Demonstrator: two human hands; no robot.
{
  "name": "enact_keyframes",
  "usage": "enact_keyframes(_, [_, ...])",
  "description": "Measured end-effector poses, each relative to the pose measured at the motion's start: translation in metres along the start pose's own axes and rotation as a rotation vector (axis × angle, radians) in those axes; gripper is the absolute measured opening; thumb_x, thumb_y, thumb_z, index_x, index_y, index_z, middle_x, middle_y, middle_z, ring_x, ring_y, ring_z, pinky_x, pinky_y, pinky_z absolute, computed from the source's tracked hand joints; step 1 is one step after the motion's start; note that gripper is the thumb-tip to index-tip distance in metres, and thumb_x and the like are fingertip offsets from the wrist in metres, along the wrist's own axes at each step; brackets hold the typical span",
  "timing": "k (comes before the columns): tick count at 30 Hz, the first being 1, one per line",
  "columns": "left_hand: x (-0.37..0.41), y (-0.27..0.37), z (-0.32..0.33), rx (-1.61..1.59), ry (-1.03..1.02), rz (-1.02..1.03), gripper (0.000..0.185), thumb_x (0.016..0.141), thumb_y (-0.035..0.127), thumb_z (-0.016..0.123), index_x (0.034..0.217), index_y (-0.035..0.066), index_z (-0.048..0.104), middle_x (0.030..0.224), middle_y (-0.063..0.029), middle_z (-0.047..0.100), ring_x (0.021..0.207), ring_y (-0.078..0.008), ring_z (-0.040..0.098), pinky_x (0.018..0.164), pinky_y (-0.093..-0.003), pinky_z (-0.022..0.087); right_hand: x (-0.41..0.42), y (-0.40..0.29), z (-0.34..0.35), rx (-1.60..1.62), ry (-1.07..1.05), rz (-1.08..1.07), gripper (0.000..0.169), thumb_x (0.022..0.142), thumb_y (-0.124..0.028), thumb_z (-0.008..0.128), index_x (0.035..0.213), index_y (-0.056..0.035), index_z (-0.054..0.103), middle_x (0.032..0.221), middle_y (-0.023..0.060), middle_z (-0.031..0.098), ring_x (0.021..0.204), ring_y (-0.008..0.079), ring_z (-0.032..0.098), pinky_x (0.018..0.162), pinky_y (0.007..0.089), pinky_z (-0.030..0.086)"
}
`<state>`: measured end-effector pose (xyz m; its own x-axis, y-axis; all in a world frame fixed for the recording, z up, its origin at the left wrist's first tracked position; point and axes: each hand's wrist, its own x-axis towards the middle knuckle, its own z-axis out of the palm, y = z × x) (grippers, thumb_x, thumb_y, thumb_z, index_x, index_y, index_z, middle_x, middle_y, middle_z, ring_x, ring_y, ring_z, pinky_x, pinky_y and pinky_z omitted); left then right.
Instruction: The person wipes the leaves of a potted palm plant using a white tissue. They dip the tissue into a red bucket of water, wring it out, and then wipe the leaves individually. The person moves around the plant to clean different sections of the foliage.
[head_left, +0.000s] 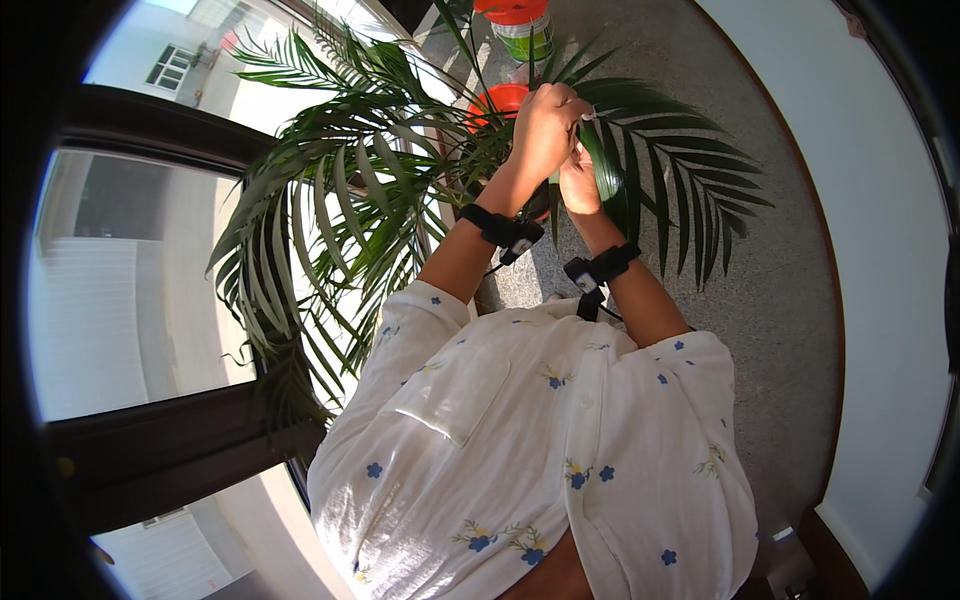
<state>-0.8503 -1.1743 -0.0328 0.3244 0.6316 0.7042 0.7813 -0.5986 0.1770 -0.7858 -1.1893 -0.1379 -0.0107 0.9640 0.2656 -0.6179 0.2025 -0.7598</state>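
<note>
My left hand (549, 126) is curled at the base of a green palm frond (671, 154), its fingers closed on a leaflet. A small white scrap (589, 115), perhaps tissue or cloth, shows at the fingertips. Just below it, my right hand (580, 180) grips the same leaf from underneath, partly covered by a broad glossy leaflet (609, 176). The frond spreads to the right of both hands. The rest of the potted palm (352, 157) fans out to the left. What lies inside each grip is mostly hidden.
A red plastic container (501, 101) sits behind my left hand. Farther back stands a red-topped bucket (519, 30) with a green and white label. Dark-framed windows (165, 420) run along the left; a white wall (885, 285) curves along the right above the grey speckled floor (780, 315).
</note>
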Motion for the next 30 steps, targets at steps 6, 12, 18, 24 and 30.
enact_keyframes(6, [-0.003, -0.005, -0.001, 0.097, -0.066, -0.109, 0.026, 0.057, 0.003, 0.068, 0.082, 0.011, 0.068, 0.083, -0.0053, 0.058, 0.084, -0.0281, 0.057, 0.073, -0.0381, 0.046, 0.004, 0.007, -0.002, -0.054, -0.021, -0.041, 0.034, 0.093, -0.007, 0.052, 0.126, -0.002, 0.046, 0.122, 0.005, 0.052, 0.113, 0.0131, 0.048, 0.096, 0.0275, 0.039])
enact_keyframes(12, [0.005, 0.009, -0.006, -0.107, 0.004, -0.074, 0.025, 0.063, -0.002, 0.066, 0.085, 0.01, 0.068, 0.085, -0.0074, 0.06, 0.083, -0.03, 0.057, 0.074, -0.0395, 0.046, -0.002, -0.009, 0.005, 0.053, -0.015, 0.006, 0.036, 0.092, -0.004, 0.052, 0.126, -0.0021, 0.044, 0.122, 0.0048, 0.051, 0.113, 0.0128, 0.047, 0.095, 0.0281, 0.039])
enact_keyframes(18, [0.011, 0.02, -0.007, -0.101, -0.033, 0.067, 0.023, 0.065, -0.004, 0.062, 0.084, 0.008, 0.068, 0.085, -0.0095, 0.059, 0.082, -0.0322, 0.056, 0.073, -0.0398, 0.045, -0.008, -0.01, 0.011, 0.259, -0.019, -0.012, 0.032, 0.092, -0.007, 0.055, 0.123, -0.0037, 0.047, 0.119, 0.0038, 0.052, 0.108, 0.0126, 0.049, 0.093, 0.0284, 0.041])
enact_keyframes(24, [0.007, 0.008, -0.006, -0.04, -0.026, -0.052, 0.027, 0.059, -0.001, 0.065, 0.085, 0.006, 0.067, 0.087, -0.0097, 0.061, 0.081, -0.0323, 0.057, 0.07, -0.0403, 0.047, 0.0, 0.003, -0.003, 0.015, -0.009, -0.028, 0.036, 0.092, -0.005, 0.053, 0.126, -0.0029, 0.044, 0.123, 0.0037, 0.051, 0.114, 0.0127, 0.047, 0.096, 0.0291, 0.039])
enact_keyframes(30, [0.016, 0.02, -0.012, -0.039, -0.016, 0.051, 0.024, 0.061, 0.002, 0.064, 0.084, 0.007, 0.067, 0.085, -0.0085, 0.06, 0.081, -0.0293, 0.057, 0.072, -0.0382, 0.045, -0.007, -0.015, 0.009, 0.258, -0.024, 0.01, 0.037, 0.091, -0.002, 0.053, 0.127, -0.0031, 0.045, 0.122, 0.0033, 0.052, 0.115, 0.0124, 0.046, 0.097, 0.0283, 0.039])
